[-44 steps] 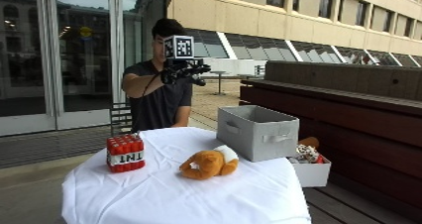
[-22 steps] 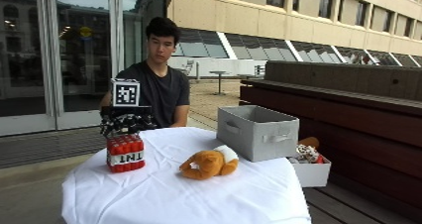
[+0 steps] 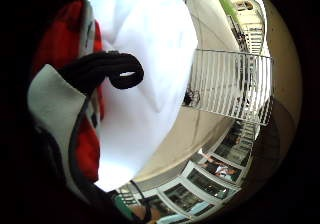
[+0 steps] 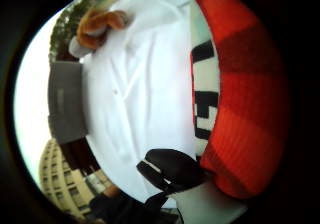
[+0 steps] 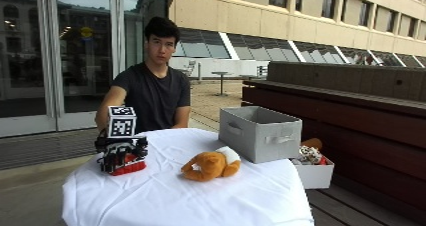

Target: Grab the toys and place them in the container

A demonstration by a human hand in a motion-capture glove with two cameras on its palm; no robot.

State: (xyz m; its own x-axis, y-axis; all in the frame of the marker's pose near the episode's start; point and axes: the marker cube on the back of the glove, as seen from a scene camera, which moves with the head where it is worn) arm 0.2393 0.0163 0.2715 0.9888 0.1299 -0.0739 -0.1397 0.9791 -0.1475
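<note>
Red and plush, a block (image 5: 128,166) with a white band of black letters sits near one edge of the worktop (image 5: 166,196), which is draped in white cloth. The person's gloved right hand (image 5: 120,155) is down on top of the block, fingers curled over its front face and gripping it, so that only the red lower edge shows in the outside view. Both palm views confirm how close it is: the block (image 4: 240,94) fills one side of the thumb-side view, its white band and black lettering plain, and its red fabric (image 3: 65,49) lies just beside the hand's black straps in the little-finger-side view.

An orange plush toy (image 5: 212,165) lies on the cloth near the middle of the worktop, apart from the block. Just beyond it stands a grey fabric bin (image 5: 259,133), open-topped, with a handle on its end face, near the worktop's far edge. A white box (image 5: 313,173) holding some small toys sits on the bench (image 5: 359,141) beside the worktop, lower than the bin.
</note>
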